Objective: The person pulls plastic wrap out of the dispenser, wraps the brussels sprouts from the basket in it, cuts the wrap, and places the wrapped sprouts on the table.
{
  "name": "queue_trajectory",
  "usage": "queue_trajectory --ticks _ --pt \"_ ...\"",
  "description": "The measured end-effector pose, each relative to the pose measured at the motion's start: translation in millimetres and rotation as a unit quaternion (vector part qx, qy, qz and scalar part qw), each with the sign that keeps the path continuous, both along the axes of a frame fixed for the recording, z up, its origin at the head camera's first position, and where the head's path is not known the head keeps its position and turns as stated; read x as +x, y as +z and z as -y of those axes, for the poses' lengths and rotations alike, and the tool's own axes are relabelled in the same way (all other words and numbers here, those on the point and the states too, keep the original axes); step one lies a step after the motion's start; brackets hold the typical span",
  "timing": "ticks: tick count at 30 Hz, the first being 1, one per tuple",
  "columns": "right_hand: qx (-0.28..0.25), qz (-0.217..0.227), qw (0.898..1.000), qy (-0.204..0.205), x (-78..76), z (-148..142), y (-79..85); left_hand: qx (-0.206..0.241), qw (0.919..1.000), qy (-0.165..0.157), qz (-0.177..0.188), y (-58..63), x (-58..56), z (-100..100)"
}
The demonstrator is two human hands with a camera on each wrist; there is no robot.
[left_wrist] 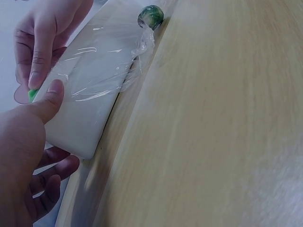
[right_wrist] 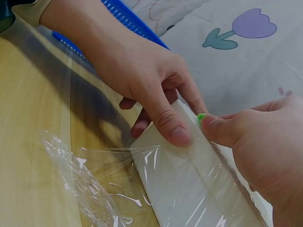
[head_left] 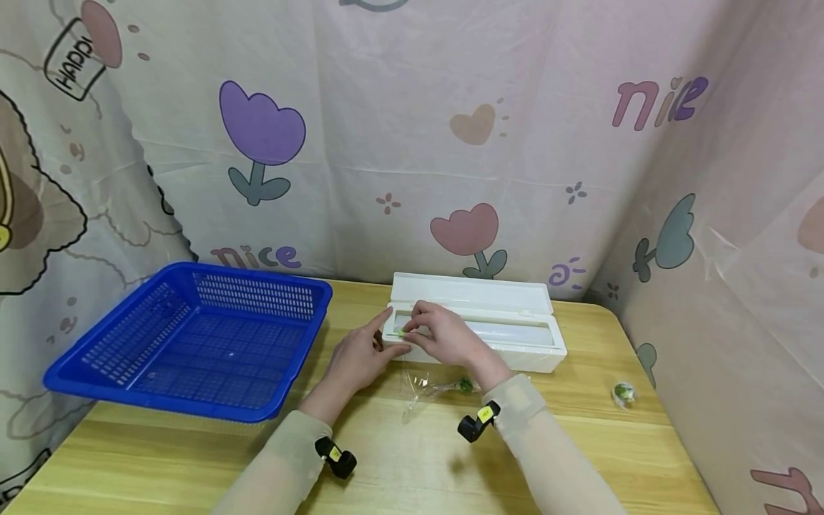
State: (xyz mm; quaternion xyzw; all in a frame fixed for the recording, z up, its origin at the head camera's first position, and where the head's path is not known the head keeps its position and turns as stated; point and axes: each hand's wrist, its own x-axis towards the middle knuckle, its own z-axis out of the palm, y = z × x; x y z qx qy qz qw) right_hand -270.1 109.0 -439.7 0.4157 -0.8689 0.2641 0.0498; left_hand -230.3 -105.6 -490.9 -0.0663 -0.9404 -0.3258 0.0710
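Observation:
A long white cling film box [head_left: 521, 357] stands on the table, its lid raised at the back and a film roll visible inside. My left hand [head_left: 354, 361] grips the box's left end, thumb on the front face. At that same end, my right hand [head_left: 444, 335] pinches a small green slide cutter [right_wrist: 201, 117] at the box's edge. Clear cling film [left_wrist: 102, 71] hangs over the front face and trails onto the table. In this film lies a small round green vegetable [left_wrist: 150, 17], perhaps a Brussels sprout, below my right wrist in the head view.
A blue plastic basket [head_left: 327, 300] stands at the left of the wooden table [head_left: 399, 465]. Near the right edge lies another small green vegetable [head_left: 623, 393] wrapped in film. A printed curtain [head_left: 373, 129] hangs behind the table and along its sides.

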Motion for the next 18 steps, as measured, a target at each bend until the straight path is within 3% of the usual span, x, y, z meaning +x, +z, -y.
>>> queue_trajectory --ticks 7,18 --pt "-0.011 0.070 0.997 0.006 -2.5 -10.6 2.4 0.002 1.0000 0.002 -0.001 -2.1 -2.0 -0.1" --pt "-0.012 0.096 0.995 0.011 -2.3 -30.3 4.6 0.004 0.9999 0.008 0.008 -2.4 -2.6 -0.1"
